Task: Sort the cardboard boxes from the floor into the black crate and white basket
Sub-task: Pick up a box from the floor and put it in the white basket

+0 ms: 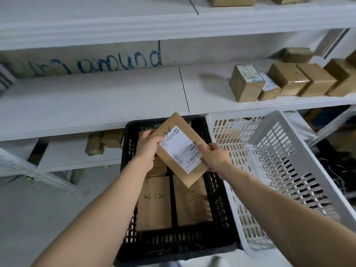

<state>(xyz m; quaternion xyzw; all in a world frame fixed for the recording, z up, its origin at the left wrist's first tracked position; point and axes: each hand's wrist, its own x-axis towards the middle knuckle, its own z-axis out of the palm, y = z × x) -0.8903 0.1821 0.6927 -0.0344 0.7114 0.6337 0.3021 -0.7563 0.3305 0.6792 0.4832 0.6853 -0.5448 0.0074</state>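
Both hands, left hand [147, 146] and right hand [213, 158], arms outstretched, grip 1 labelled cardboard box [181, 149] above the black crate [221, 205].

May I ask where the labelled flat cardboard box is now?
The labelled flat cardboard box is central in the head view, held by left hand and right hand over the black plastic crate, beside the white plastic basket.

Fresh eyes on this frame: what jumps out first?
The left hand and right hand hold a flat labelled cardboard box above the black crate, which already holds flat boxes. The white basket stands to its right. Blue handwriting marks the back wall.
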